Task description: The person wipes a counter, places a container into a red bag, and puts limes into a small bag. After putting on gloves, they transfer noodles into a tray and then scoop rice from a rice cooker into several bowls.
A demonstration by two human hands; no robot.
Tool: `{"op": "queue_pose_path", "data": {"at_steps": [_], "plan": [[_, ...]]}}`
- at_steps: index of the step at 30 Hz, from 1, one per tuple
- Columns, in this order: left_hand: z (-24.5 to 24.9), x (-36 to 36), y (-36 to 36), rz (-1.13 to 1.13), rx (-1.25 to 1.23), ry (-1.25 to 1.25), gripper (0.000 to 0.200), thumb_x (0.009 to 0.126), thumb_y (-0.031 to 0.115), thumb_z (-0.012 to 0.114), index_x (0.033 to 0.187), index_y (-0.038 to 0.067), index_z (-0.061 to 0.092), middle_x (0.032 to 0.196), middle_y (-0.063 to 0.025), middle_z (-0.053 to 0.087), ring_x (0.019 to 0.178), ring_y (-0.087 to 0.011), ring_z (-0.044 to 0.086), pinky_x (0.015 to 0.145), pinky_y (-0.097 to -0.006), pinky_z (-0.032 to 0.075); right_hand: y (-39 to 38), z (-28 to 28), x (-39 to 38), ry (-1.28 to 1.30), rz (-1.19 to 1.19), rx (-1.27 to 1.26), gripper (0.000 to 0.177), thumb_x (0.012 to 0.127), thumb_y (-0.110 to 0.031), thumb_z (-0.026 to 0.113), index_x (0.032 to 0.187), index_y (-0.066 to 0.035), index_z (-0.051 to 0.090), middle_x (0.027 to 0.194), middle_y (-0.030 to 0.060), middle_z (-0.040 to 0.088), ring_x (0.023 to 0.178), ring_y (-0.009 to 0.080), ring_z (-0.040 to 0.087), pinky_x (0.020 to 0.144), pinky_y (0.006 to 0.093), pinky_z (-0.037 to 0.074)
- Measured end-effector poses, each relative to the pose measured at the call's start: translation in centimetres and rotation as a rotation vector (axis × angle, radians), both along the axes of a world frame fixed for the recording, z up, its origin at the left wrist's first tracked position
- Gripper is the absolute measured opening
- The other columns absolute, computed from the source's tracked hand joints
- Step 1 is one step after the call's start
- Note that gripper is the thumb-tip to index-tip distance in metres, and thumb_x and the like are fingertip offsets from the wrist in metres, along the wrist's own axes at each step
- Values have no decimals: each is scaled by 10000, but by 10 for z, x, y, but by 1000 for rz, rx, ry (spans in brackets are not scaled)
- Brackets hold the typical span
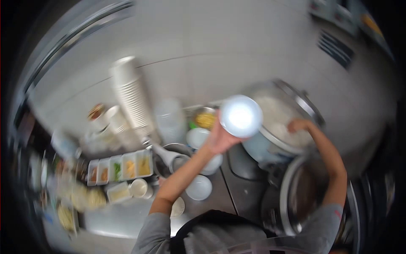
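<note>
My left hand [224, 137] is raised over the counter, its fingers wrapped round a round white bowl [241, 116] with a bright glare on it. To the right, my right hand [299, 125] reaches over a big round pot [266, 149] whose white contents [272, 110] look like rice. The fingers of this hand are curled in; blur hides what they hold, if anything. The pot's lid [301, 101] stands raised at the back. Just left of my left hand are white bowls [198, 187] and a metal bowl of yellow food [205, 120].
At the left rise a tall stack of white cups [131, 93] and clear containers [169, 118]. Nearer are a tray of colourful ingredients [120, 167] and a white-handled strainer [167, 154] over a metal pot. A second large round vessel [289, 192] stands by my right forearm.
</note>
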State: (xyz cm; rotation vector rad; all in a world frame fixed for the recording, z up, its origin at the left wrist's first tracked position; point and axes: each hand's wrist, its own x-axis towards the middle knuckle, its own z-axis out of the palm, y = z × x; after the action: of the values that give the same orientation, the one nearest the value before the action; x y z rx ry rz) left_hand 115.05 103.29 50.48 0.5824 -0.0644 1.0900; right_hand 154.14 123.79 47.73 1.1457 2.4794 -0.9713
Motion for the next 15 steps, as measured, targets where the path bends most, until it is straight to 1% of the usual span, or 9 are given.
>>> {"op": "queue_pose_path", "data": {"at_steps": [1, 3, 5, 6, 8, 10, 11, 13, 15], "plan": [[2, 3, 9, 12, 10, 57, 755, 824, 643, 358, 1384, 158, 215, 1393, -142, 293, 1220, -362, 381, 922, -568, 404, -9, 8, -1, 13, -201, -75, 112, 698, -158, 550, 735, -56, 580, 668, 9, 535, 640, 117, 494, 616, 317, 419], [3, 15, 30, 43, 5, 155, 749, 828, 614, 403, 1370, 128, 228, 1379, -159, 304, 1210, -357, 393, 926, -547, 417, -10, 19, 6, 69, -174, -42, 102, 700, -142, 554, 732, -53, 592, 633, 3, 531, 601, 111, 481, 566, 299, 394], [7, 33, 50, 114, 1, 285, 708, 841, 559, 454, 1351, 117, 239, 1353, -161, 326, 1202, -342, 405, 930, -524, 423, -32, 46, -4, 177, -371, 45, 70, 734, -86, 547, 694, -37, 578, 600, 8, 516, 556, 103, 462, 523, 262, 371], [9, 44, 58, 165, 13, 367, 680, 849, 525, 477, 1342, 121, 239, 1339, -158, 335, 1197, -330, 411, 929, -514, 425, -36, 57, -5, 252, -395, 41, 129, 787, -124, 542, 703, -31, 576, 602, 12, 522, 562, 101, 470, 526, 267, 376], [13, 69, 73, 227, 18, 463, 653, 851, 482, 519, 1329, 133, 241, 1316, -147, 349, 1178, -315, 426, 923, -503, 427, -58, 91, -19, 250, -548, 216, 172, 818, -164, 542, 722, -28, 583, 602, 16, 525, 561, 101, 471, 533, 270, 383], [7, 95, 87, 251, -16, 491, 653, 839, 463, 557, 1319, 148, 244, 1298, -134, 359, 1149, -306, 446, 912, -504, 429, -60, 108, -28, 296, -539, 253, 191, 827, -177, 541, 764, -3, 590, 630, 30, 540, 588, 107, 494, 570, 281, 418], [8, 111, 90, 233, -26, 477, 686, 816, 501, 571, 1322, 166, 251, 1312, -123, 342, 1166, -303, 415, 919, -515, 400, -64, 111, -35, 340, -564, 324, 191, 827, -172, 539, 771, 4, 592, 655, 45, 560, 606, 128, 518, 590, 291, 430], [9, 137, 98, 233, -86, 354, 692, 810, 523, 563, 1320, 164, 263, 1322, -113, 333, 1193, -302, 380, 935, -526, 372, -76, 110, -57, 411, -608, 463, 193, 827, -162, 535, 787, 17, 595, 704, 74, 599, 643, 170, 566, 628, 312, 453], [7, 151, 112, 230, -106, 244, 732, 789, 590, 537, 1320, 152, 286, 1339, -97, 318, 1230, -303, 326, 963, -540, 331, -80, 97, -70, 307, -521, 827, 192, 825, -150, 530, 801, 30, 592, 776, 112, 625, 698, 232, 598, 656, 351, 465]]}}
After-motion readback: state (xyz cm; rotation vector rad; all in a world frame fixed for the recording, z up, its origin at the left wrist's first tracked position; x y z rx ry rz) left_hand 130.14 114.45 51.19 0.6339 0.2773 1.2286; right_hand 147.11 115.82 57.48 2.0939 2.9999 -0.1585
